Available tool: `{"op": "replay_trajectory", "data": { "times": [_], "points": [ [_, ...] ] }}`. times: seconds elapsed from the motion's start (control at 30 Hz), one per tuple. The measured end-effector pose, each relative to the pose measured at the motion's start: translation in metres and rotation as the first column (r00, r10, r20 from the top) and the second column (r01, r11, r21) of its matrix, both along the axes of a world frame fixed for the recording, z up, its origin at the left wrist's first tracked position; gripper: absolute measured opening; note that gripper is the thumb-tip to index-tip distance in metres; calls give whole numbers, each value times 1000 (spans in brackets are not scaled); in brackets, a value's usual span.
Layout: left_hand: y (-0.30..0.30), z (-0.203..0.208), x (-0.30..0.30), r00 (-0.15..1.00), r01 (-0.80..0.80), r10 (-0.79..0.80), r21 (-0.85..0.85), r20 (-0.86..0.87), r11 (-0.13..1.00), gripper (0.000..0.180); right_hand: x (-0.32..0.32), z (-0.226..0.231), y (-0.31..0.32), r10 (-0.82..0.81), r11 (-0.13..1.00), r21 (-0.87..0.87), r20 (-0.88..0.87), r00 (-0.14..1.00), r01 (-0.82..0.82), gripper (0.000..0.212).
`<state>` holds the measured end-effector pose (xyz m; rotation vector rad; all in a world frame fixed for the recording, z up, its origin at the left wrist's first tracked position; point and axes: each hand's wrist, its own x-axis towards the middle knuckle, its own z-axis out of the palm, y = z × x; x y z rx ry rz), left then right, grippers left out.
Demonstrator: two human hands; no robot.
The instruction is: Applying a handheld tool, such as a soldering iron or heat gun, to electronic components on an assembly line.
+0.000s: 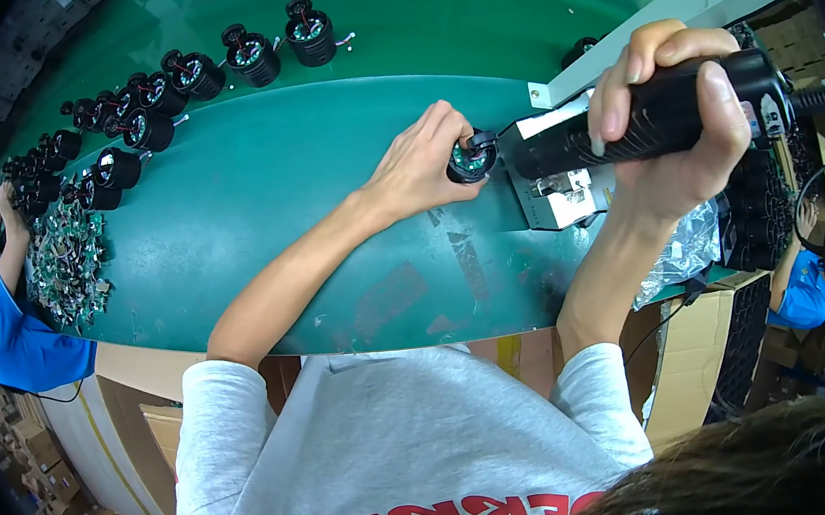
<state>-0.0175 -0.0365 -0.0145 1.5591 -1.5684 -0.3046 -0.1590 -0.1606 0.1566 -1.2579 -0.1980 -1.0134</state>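
Brown hair (756,463) foremost, right grip (682,171) holds a black tool (660,121), left grip (425,164) a housing (471,173) containing circuitry (472,156)

Between the left fingers (451,118), a round black housing (473,164) faces up, green board (468,158) inside; within the right fingers (614,101), a scratched black cylindrical tool (664,110) lies sideways.

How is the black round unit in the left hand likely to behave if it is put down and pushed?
The black round unit would probably roll if laid on its side, given its round shape. Its green circuit board lies exposed at the open top, so knocks there may damage it.
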Motion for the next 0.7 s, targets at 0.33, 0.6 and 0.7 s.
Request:
{"op": "replay_trajectory", "data": {
  "times": [0.33,0.6,0.7],
  "points": [
    [1,2,3,1000,1,-1,16,10,1000,45,21,-17,3,-112,990,-91,-75,991,105,23],
    [0,1,3,1000,-7,7,3,7,1000,44,25,-22,6,-152,987,-62,-99,983,147,19],
    [0,2,4,1000,-5,5,6,5,1000,44,27,-23,10,-152,986,-79,-110,982,144,18]
  ]
}}
